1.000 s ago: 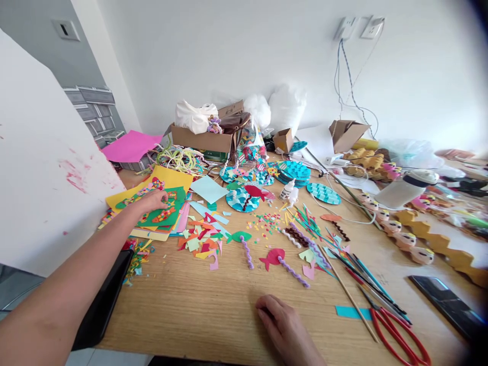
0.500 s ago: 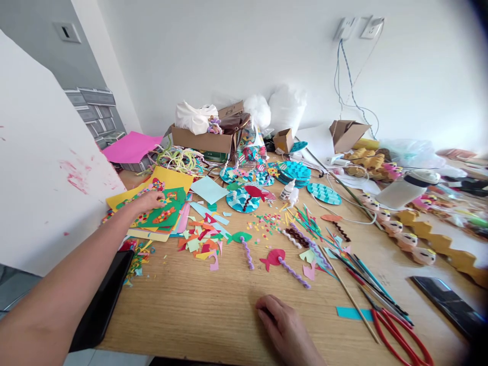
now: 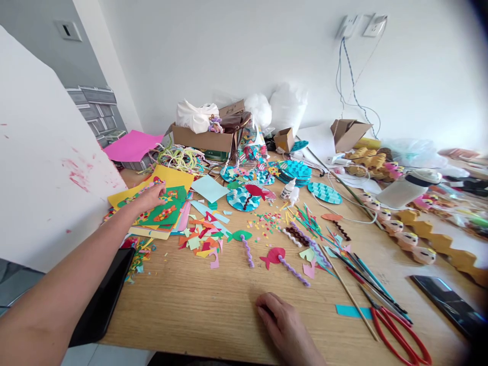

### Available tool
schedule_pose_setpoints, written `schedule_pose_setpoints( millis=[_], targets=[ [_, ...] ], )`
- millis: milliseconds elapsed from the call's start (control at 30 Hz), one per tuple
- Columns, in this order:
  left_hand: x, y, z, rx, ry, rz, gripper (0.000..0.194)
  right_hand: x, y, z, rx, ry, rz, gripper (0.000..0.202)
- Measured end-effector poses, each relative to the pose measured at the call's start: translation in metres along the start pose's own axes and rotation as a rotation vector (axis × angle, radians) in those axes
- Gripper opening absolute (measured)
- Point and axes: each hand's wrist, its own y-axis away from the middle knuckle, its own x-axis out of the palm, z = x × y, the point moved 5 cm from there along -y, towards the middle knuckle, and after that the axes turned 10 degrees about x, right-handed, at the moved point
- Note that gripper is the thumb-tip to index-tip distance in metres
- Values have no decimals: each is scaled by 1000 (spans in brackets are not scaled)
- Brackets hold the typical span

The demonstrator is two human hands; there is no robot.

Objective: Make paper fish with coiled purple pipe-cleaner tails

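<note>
My left hand (image 3: pixel 151 197) reaches over the green paper (image 3: pixel 168 212) with dotted fish on it, atop a stack of coloured sheets. Its fingers are curled and partly hidden; whether they grip anything I cannot make out. At the front edge, my right hand (image 3: pixel 280 320) rests on the wooden table (image 3: pixel 190 310) with its fingers curled in, and what is under them is hidden. Beyond it lie a red paper fish (image 3: pixel 275 257) and a green paper fish (image 3: pixel 241 236), each with a purple twisted stem.
Paper scraps (image 3: pixel 202 236) cover the middle. Red-handled scissors (image 3: pixel 396 330), brushes and a phone (image 3: pixel 444 300) lie at right. Glue (image 3: pixel 287 189) stands near blue discs (image 3: pixel 324 193). Behind are a cardboard box (image 3: pixel 202 140) and bags; a black tablet-like object (image 3: pixel 104 300) is at left.
My left hand has shifted slightly up and left over the green paper. My right hand stays in nearly the same place.
</note>
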Motion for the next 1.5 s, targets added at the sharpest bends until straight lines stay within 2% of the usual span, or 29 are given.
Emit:
schedule_pose_setpoints(
  millis=[200, 433, 633, 867, 1133, 1267, 1400, 1500],
  targets=[
    [-3, 3, -4, 8, 24, -26, 15, 1, -1, -1, -3, 9, -2, 23],
    [13, 17, -9, 55, 109, -48, 27, 2, -2, -2, 1, 37, 13, 24],
    [20, 14, -13, 111, 108, -59, 15, 2, -4, -2, -3, 60, 11, 22],
    [16, 11, -11, 111, 57, -65, 29, 3, -5, -2, 5, 64, 38, 23],
    [16, 14, 0, 38, -40, -70, 41, 3, -3, -2, 18, 58, 41, 23],
    [9, 13, 1, 36, -83, -68, 46, 2, -3, -2, 14, 33, 32, 23],
    [-6, 13, -5, 28, -116, -72, 45, 3, -4, -2, 12, 21, 36, 23],
    [-9, 14, -10, 30, -118, -20, 32, 3, -4, -2, 7, 17, 35, 23]
  ],
)
